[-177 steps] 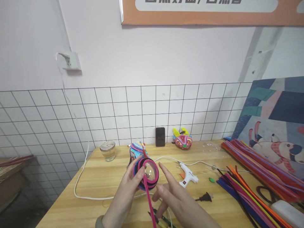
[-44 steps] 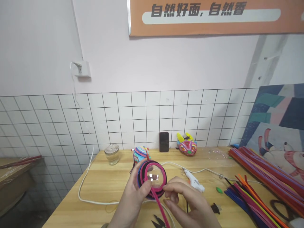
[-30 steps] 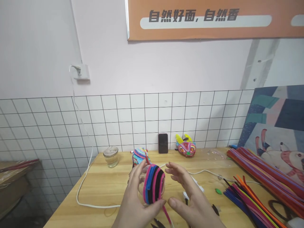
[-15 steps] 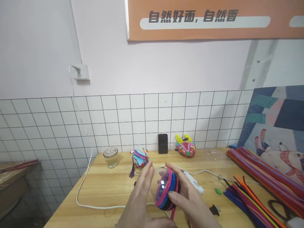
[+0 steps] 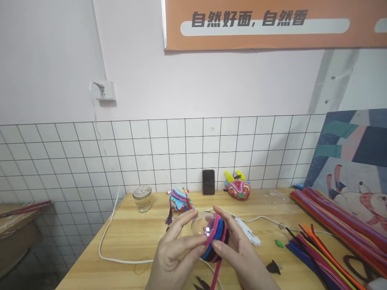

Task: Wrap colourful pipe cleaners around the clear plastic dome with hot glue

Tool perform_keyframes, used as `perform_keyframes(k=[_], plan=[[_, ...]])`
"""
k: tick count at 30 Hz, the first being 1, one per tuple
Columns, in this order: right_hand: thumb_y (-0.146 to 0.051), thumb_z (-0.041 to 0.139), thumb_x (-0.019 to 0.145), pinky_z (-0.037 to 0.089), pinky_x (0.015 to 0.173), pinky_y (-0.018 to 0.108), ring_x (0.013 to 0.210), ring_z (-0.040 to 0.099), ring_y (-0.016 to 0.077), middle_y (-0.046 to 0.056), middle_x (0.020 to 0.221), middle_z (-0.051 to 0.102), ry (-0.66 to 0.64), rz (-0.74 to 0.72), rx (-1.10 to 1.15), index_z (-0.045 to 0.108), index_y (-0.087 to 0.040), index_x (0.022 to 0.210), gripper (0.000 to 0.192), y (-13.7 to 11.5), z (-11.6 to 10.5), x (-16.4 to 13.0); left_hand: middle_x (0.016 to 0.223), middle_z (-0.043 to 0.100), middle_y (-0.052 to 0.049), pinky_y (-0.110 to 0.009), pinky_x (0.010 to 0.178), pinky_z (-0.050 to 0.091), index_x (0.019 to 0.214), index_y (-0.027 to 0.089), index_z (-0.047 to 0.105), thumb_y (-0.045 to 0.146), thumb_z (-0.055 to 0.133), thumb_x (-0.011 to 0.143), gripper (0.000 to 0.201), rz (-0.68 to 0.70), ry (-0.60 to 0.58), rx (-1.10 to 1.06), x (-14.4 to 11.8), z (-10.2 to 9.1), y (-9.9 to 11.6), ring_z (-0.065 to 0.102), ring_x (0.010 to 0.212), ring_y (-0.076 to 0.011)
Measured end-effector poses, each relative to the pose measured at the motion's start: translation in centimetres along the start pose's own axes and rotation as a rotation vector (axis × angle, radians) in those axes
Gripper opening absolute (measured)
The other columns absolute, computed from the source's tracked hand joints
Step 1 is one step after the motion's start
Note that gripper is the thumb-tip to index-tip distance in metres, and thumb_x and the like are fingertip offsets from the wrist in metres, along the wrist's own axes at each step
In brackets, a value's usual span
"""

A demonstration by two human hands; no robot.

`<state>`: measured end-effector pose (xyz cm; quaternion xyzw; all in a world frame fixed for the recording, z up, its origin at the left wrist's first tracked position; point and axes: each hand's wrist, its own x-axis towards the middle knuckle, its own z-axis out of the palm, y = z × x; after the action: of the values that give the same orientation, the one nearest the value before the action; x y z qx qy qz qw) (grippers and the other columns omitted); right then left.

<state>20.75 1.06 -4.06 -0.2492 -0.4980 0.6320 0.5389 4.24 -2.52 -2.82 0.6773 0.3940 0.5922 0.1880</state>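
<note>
Head view, wooden table (image 5: 136,237) against a white tiled wall. Far-left rear edge: glass jar (image 5: 142,198) with a lid, upright, just beside the white cable (image 5: 106,225) that drops from the wall socket (image 5: 102,90) and loops across the table's left half. Right of the jar, near the rear edge: a multicoloured wrapped ball (image 5: 179,199) with a dark tassel hanging at its left. Behind it, leaning on the tiles: a dark phone (image 5: 208,182), upright; next to that a small colourful mask figure (image 5: 238,188). Centre front, above the table: left hand (image 5: 175,257) with fingers curled, thumb and fingertips pinching the near side of a clear sphere wound with pipe cleaners (image 5: 213,237) in pink, blue and black bands. Right hand (image 5: 242,257) cups the same sphere from the right, fingers partly bent around it, thumb on the bands. A loose pink pipe-cleaner tail (image 5: 215,276) hangs down from the sphere between the two hands. Just right of the hands: white glue gun (image 5: 248,233) lying on the table, then a small green piece (image 5: 278,243) and a black plug (image 5: 273,267). Right edge: a spread of pipe cleaners (image 5: 326,237), many colours, lying flat. Behind them a painted board (image 5: 350,157) leans on the wall.
</note>
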Motion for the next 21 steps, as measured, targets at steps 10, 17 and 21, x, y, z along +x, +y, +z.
perform_keyframes(k=[10,17,21], plan=[[-0.039,0.061,0.086,0.051,0.079,0.038,0.079,0.068,0.0194,0.005,0.085,0.076,0.039,0.248,0.566,0.069,-0.021,0.096,0.022,-1.8,0.0,0.7,0.092,0.072,-0.008,-0.041,0.089,0.045,0.059,0.023,0.067,0.041,0.068,0.076,0.025,-0.264,0.262,-0.142,0.4,0.1,0.4,0.063,0.095,-0.0295],[-0.047,0.057,0.087,0.049,0.085,0.040,0.084,0.070,0.0219,0.007,0.087,0.077,0.029,0.349,0.562,0.069,-0.019,0.099,0.032,-1.4,0.3,0.6,0.096,0.072,-0.009,-0.041,0.086,0.046,0.060,0.023,0.068,0.037,0.069,0.074,0.020,-0.232,0.185,-0.019,0.4,0.3,0.3,0.065,0.093,-0.0299],[-0.048,0.058,0.086,0.051,0.074,0.034,0.074,0.068,0.0188,0.005,0.084,0.076,0.035,0.332,0.534,0.069,-0.021,0.100,0.032,-1.1,0.6,0.7,0.085,0.070,-0.006,-0.037,0.076,0.050,0.078,0.026,0.071,0.028,0.076,0.070,0.010,-0.020,0.144,0.165,0.5,0.4,0.5,0.065,0.084,-0.0262]])
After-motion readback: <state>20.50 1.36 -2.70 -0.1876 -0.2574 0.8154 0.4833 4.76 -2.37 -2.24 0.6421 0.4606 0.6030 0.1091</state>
